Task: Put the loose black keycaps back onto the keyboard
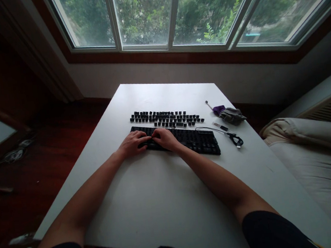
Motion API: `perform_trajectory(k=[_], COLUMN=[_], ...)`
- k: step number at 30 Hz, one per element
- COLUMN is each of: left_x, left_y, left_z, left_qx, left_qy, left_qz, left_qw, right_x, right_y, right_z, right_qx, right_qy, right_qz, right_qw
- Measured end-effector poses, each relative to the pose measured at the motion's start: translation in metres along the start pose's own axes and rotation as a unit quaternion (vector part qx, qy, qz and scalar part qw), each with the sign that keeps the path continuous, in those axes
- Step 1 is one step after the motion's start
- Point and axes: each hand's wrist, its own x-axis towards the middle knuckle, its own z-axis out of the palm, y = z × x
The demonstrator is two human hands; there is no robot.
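A black keyboard (197, 139) lies on the white table, with both of my hands over its left part. My left hand (132, 143) rests on the keyboard's left end, fingers apart and lying across it. Just to its right, my right hand (165, 138) is bent down, thumb and fingertips pinched together against the keyboard. Whatever is between those fingertips is too small and hidden to make out. Behind the keyboard, several loose black keycaps (169, 118) are set out in uneven rows.
A coiled black cable (236, 139) and a small wire tool (220, 126) lie right of the keyboard. Behind them sit a grey cloth (232, 115), a purple item (219, 110) and a thin brush-like stick (208, 104). A beige sofa (316, 162) borders the table (151, 205) on the right.
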Motion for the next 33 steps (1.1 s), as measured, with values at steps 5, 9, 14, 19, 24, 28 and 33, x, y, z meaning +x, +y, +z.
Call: perform_trajectory(k=[5, 9, 14, 19, 24, 28, 33], left_x=[0.0, -0.002, -0.003, -0.001, 0.0, -0.001, -0.002], left_y=[0.001, 0.003, 0.003, 0.001, -0.004, -0.008, -0.008], left_z=[0.0, -0.001, -0.002, -0.002, -0.003, -0.004, -0.002], left_qx=[0.017, 0.022, 0.026, 0.023, 0.021, 0.024, 0.026], left_qy=[-0.009, -0.004, -0.003, -0.001, -0.005, -0.002, 0.004], left_qz=[0.005, 0.004, 0.007, 0.014, 0.016, 0.014, 0.011], left_qw=[1.0, 1.0, 1.0, 1.0, 1.0, 1.0, 1.0], right_x=[0.001, 0.001, 0.011, 0.032, 0.054, 0.066, 0.073], right_y=[0.003, 0.005, 0.013, 0.031, 0.046, 0.049, 0.048], right_z=[0.002, 0.001, -0.006, -0.016, -0.02, -0.017, -0.013], right_qx=[-0.023, -0.014, -0.03, -0.135, -0.213, -0.236, -0.246], right_qy=[-0.009, -0.002, 0.039, 0.072, 0.021, -0.014, -0.031], right_qz=[-0.001, 0.0, 0.007, 0.038, 0.028, 0.01, 0.014], right_qw=[1.0, 1.0, 0.999, 0.987, 0.976, 0.971, 0.969])
